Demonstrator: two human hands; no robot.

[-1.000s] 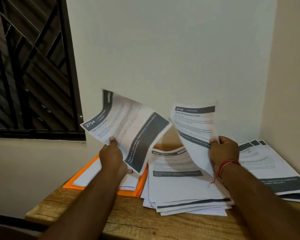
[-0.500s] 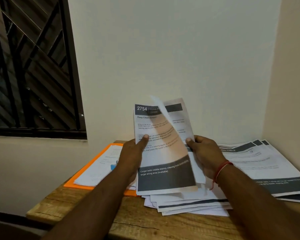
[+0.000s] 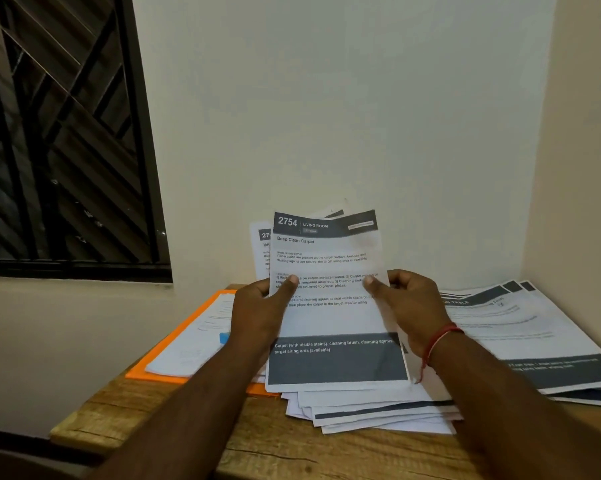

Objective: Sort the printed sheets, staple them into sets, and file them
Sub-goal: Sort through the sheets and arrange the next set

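Far left: a barred window (image 3: 60,133) set in the wall. Below it, an orange folder (image 3: 143,370) lies flat on the left end of the wooden table (image 3: 146,414). It carries a layer of white pages (image 3: 188,344) with a small blue object (image 3: 224,337) on top, the latter partly hidden by the forearm.

Centre left: the left hand (image 3: 257,310) grips the left edge of the held sheets (image 3: 330,320), thumb pressed on the printed face and fingers curled behind.

Centre: the held sheets stand nearly upright over the table. The front page is headed "2754 LIVING ROOM, Deep Clean Carpet". Further pages fan out behind its upper left corner. Its lower edge sits just above, or on, a loose pile (image 3: 378,415) of overlapping sheets lying on the wood; contact cannot be told.

Centre right: the right hand (image 3: 413,306) pinches the right edge in the same way, thumb in front and fingers behind. A red thread (image 3: 437,341) circles its wrist.

Right: a fanned stack (image 3: 521,327) of printed sheets with dark bands lies flat against the corner wall, beside the loose pile.
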